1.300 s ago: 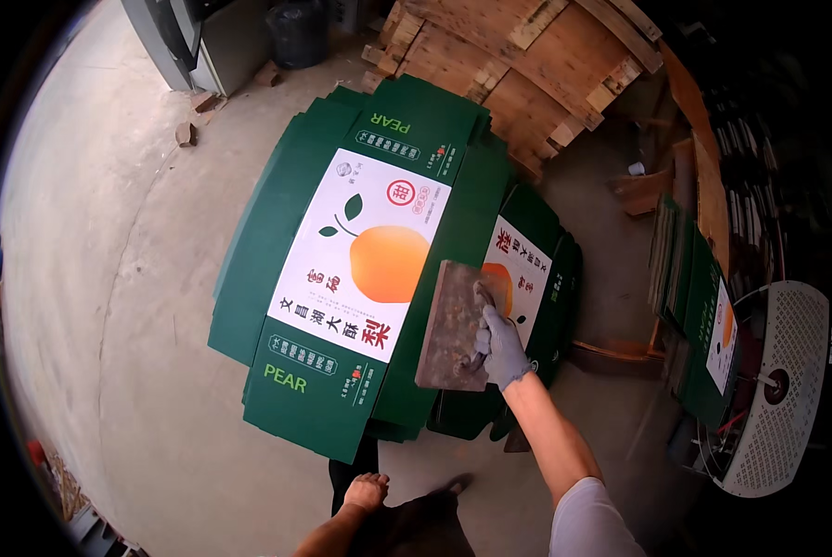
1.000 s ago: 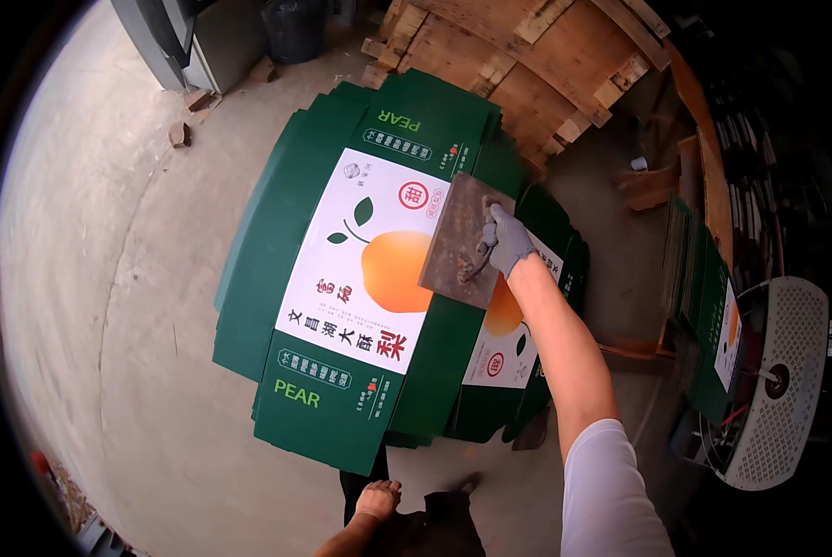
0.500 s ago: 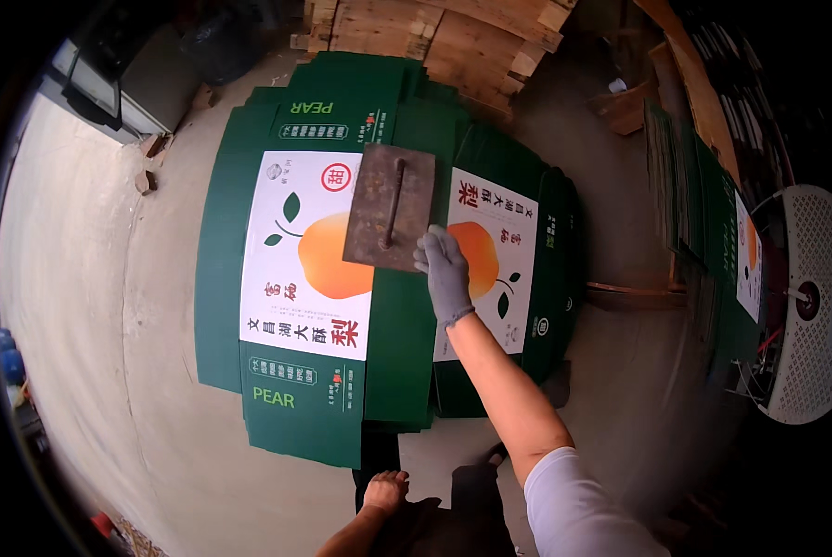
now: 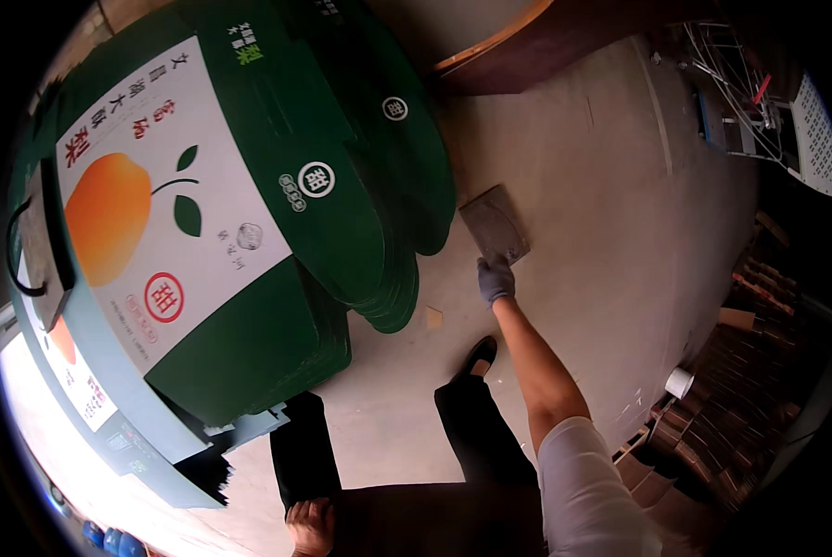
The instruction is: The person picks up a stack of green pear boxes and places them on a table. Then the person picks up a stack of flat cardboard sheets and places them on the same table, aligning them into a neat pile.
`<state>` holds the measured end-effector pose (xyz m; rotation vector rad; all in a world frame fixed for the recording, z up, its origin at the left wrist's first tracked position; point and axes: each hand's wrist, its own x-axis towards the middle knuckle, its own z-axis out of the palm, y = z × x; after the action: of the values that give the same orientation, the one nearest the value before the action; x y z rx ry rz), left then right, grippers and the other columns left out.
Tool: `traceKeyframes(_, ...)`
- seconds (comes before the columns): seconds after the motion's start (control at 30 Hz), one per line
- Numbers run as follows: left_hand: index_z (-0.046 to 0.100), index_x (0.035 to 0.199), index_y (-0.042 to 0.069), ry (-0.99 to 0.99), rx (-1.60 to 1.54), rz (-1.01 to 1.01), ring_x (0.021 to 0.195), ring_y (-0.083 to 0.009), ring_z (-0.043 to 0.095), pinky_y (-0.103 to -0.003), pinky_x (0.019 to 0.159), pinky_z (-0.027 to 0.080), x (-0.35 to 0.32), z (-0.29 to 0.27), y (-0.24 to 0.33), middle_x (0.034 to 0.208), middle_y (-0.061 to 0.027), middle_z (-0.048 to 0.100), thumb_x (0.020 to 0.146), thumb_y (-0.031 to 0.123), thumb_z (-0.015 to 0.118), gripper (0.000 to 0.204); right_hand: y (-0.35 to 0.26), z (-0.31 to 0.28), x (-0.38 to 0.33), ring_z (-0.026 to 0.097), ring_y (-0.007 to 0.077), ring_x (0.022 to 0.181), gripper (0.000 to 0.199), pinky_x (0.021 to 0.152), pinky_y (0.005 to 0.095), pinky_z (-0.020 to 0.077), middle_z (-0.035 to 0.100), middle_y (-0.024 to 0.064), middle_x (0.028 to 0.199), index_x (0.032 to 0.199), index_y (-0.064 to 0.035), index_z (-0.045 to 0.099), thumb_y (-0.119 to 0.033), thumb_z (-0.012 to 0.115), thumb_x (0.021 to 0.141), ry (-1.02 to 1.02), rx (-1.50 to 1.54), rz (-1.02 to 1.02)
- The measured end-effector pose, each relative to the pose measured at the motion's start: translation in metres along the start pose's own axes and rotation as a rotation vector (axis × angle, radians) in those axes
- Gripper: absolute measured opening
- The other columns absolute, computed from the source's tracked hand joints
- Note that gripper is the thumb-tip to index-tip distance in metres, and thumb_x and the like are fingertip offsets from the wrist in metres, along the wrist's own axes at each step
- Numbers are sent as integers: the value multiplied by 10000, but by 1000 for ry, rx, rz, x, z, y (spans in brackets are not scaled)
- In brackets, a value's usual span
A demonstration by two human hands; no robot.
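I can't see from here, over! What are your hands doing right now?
Right hand, gloved, grips flat grey board over concrete floor. Left hand bare, low by the leg, holding nothing visible. Stack of green pear cartons lies left, apart from board.

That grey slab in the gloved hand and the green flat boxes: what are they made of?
The grey slab looks like stiff board or metal, dull and scuffed; hard to tell. The green flat boxes look like printed cardboard with a slight sheen, stacked in thin layers. The right hand wears a grey knit glove.

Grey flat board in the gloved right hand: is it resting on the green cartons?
No, the grey flat board is off the green cartons, over bare concrete floor.
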<state>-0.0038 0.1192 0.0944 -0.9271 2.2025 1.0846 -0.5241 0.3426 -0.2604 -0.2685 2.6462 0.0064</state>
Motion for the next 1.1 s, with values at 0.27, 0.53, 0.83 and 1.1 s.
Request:
traceKeyframes(0.27, 611, 1121, 14, 83, 122, 110, 834, -373, 639, -503, 749, 490, 124, 9, 5, 1010, -159, 704, 910, 78, 690, 234, -24, 12, 268, 632, 456, 1138, 588, 986, 530, 498, 641, 255, 1289, 1316, -45, 572, -525, 498, 986, 78, 10, 51)
traceKeyframes(0.53, 687, 986, 106, 106, 146, 31, 777, -267, 659, -406, 711, 502, 128, 18, 9, 889, -41, 712, 778, 241, 808, 276, 19, 55, 171, 611, 484, 1008, 509, 861, 521, 494, 661, 278, 1025, 954, -10, 668, -478, 482, 1024, -104, 212, -235)
traceKeyframes(0.83, 654, 966, 134, 169, 139, -14, 829, -233, 660, -379, 775, 516, 112, 17, -8, 851, -35, 676, 894, 226, 694, 123, -41, 0, -99, 407, 85, 460, 368, 409, 310, 336, 452, -68, 616, 741, -176, 540, -414, 609, 1013, -904, 608, 252)
traceKeyframes(1.1, 649, 1002, 112, 222, -54, -83, 938, -299, 686, -420, 875, 540, 93, 7, -64, 933, -100, 714, 898, 170, 618, 123, -198, -164, -303, 409, 46, 510, 276, 469, 232, 318, 456, -88, 650, 825, -182, 569, -351, 610, 1039, -1004, 746, 304)
